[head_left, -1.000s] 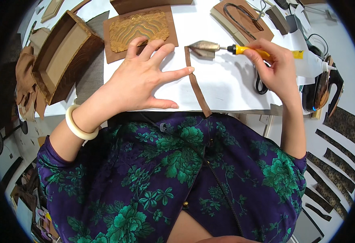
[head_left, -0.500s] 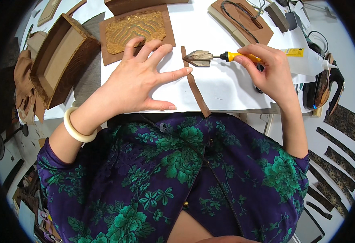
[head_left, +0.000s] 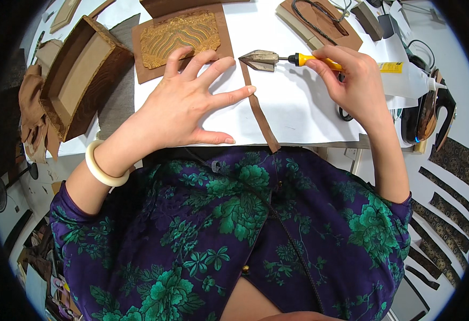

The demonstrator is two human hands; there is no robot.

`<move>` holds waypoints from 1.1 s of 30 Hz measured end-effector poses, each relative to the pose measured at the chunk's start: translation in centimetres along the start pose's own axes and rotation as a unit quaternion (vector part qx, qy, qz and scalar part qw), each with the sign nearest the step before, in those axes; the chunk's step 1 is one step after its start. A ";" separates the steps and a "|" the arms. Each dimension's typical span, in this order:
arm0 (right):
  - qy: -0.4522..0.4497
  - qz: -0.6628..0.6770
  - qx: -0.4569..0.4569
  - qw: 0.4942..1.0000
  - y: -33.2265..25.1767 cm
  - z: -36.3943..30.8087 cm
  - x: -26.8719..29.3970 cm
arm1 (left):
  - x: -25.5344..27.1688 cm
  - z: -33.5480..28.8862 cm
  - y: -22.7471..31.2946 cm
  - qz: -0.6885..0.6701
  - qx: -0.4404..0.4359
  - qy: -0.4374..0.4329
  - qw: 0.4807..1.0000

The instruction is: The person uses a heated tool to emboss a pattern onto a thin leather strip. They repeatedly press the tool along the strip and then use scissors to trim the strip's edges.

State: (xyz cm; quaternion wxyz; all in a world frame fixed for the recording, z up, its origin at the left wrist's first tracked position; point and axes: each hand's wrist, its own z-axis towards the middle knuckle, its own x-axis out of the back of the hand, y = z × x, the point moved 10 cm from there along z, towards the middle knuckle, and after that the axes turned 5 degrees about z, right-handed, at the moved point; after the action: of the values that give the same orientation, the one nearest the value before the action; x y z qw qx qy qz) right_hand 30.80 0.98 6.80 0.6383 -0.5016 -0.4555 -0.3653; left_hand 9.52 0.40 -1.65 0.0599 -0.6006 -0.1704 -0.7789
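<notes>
My left hand (head_left: 183, 107) lies with fingers spread on the white sheet, its index fingertip pressing a narrow brown strip (head_left: 262, 123). That strip runs from the tool's tip down to the table's near edge and hangs slightly over it. In my right hand (head_left: 356, 80) is a small hand iron (head_left: 261, 60) with a yellow handle and a pointed metal head. The head's point meets the upper end of the strip. Beyond my left fingertips, a brown panel with a gold, wavy embossed piece (head_left: 180, 40) lies flat.
To the left stands an open curved brown box (head_left: 87, 80), with brown gloves (head_left: 31, 109) beside it. A white squeeze bottle (head_left: 406, 80) lies right of my right hand, near a black iron (head_left: 432, 115). Patterned dark strips (head_left: 448, 198) are farther right. A brown board with a cord (head_left: 320, 24) sits at the back.
My right hand has moved the iron slightly away from me along the strip, up to its far end. My left hand has stayed nearly in place.
</notes>
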 end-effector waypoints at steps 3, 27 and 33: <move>0.016 0.016 -0.019 1.000 0.3 -0.3 0.2 | -0.5 0.2 0.0 0.011 0.004 -0.032 0.999; 0.029 0.072 0.016 0.997 1.7 -1.3 1.1 | -0.3 1.8 -0.5 0.012 -0.033 -0.033 0.999; 0.009 0.068 0.027 0.997 1.0 -1.3 0.8 | -0.4 1.9 -0.7 0.011 -0.027 -0.046 0.999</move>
State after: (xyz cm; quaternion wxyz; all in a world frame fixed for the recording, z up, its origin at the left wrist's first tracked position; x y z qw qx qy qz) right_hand 32.31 -0.07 7.16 0.6787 -0.5108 -0.4243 -0.3136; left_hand 11.16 1.59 -1.78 0.0446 -0.6394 -0.1454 -0.7537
